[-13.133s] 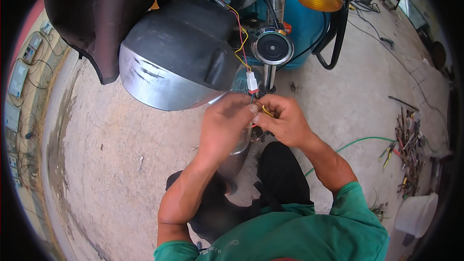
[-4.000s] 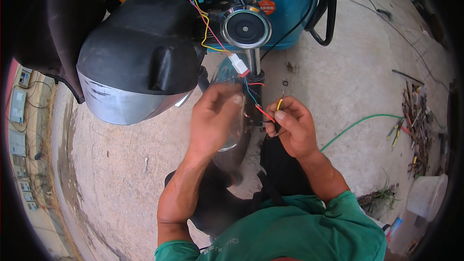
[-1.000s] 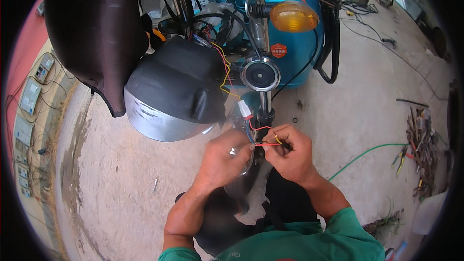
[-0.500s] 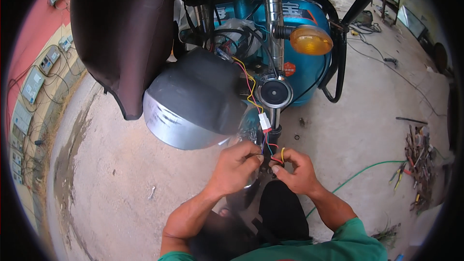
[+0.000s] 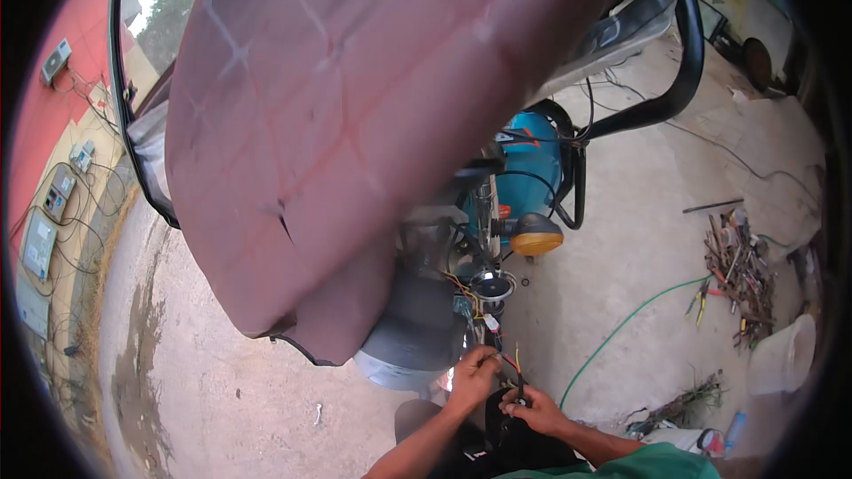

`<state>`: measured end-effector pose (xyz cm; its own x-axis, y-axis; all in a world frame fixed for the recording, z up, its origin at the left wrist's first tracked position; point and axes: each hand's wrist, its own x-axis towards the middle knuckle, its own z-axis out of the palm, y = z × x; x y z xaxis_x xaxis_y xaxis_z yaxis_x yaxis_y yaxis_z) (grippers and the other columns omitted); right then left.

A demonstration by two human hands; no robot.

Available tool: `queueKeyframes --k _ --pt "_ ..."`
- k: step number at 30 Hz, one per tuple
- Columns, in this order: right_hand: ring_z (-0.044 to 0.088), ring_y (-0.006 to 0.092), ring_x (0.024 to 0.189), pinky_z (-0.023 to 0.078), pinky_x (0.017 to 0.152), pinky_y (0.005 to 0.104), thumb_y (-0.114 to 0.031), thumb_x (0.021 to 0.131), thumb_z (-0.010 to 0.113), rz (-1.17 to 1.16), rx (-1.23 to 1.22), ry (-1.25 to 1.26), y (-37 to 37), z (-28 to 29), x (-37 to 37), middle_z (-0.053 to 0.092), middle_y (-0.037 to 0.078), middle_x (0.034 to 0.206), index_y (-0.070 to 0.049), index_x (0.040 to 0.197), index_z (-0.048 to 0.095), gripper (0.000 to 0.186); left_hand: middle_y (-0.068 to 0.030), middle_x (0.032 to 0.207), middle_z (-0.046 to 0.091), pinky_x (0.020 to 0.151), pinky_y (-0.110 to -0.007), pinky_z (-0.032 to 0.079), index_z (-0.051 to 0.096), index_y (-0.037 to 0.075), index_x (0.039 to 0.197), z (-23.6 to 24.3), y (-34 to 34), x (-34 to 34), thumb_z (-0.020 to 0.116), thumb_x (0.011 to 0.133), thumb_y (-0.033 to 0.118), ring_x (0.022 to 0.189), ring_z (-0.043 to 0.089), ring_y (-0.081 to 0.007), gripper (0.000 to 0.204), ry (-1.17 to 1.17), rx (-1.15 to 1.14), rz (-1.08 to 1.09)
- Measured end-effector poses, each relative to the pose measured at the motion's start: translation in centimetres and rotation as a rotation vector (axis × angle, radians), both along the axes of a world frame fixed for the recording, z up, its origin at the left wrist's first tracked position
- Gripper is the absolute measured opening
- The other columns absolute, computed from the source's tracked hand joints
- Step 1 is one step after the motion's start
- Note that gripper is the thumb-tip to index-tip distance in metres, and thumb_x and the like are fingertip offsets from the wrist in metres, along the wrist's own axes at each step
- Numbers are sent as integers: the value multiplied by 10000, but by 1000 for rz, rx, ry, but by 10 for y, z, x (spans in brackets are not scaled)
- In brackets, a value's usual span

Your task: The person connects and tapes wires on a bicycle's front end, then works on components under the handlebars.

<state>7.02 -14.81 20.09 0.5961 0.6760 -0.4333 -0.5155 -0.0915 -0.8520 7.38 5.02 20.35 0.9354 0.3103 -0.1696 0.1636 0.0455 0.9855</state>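
Note:
Low in the head view, my left hand (image 5: pixel 475 372) pinches thin wires at its fingertips, just below a white plug connector (image 5: pixel 492 323). My right hand (image 5: pixel 532 410), lower and to the right, is closed around a black cable (image 5: pixel 521 382). Red and yellow wire ends (image 5: pixel 517 355) stick up from that cable, near my left fingertips. Above my hands hangs a round horn (image 5: pixel 493 286) with a chrome rim, beside yellow and red wires. A dark headlight housing (image 5: pixel 413 324) with a silver rim sits left of it.
A large maroon quilted cover (image 5: pixel 319 142) overhangs the upper middle. An orange turn signal (image 5: pixel 538 238) juts out before a blue vehicle body (image 5: pixel 532 168). On the concrete at right lie a green hose (image 5: pixel 612 330), piled tools (image 5: pixel 744 279) and a white bucket (image 5: pixel 781 355).
The view has tilted up, so the maroon cover fills much more of it. My right hand has drawn down, away from my left, and the black cable shows in it.

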Motion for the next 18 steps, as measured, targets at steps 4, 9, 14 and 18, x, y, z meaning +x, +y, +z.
queueKeyframes --k 4,9,14,18 --pt "660 199 1007 530 917 338 -19 943 606 9 -23 -64 -25 60 -21 687 126 1103 18 1230 551 295 -44 813 655 683 -262 512 640 23 995 70 -24 0 585 960 90 725 630 -133 93 116 -134 80" --pt "658 209 1004 519 940 352 18 941 573 -86 79 135 -53 110 -51 683 145 1115 49 1325 510 390 -62 832 659 677 -293 515 622 43 976 118 -40 -7 589 949 106 706 625 -162 76 366 -537 207" --pt "660 153 977 527 874 294 -58 959 623 -181 62 324 -66 204 -49 695 130 1112 23 1356 497 423 -79 852 651 684 -311 527 601 38 1013 208 -60 0 570 951 104 726 629 -188 96 510 -519 221" --pt "648 109 885 523 781 279 -181 928 705 -229 -9 207 -69 202 -51 708 88 1007 -11 1326 547 461 -86 860 630 718 -362 518 562 47 981 218 -59 2 545 965 121 743 618 -212 77 486 -504 183"
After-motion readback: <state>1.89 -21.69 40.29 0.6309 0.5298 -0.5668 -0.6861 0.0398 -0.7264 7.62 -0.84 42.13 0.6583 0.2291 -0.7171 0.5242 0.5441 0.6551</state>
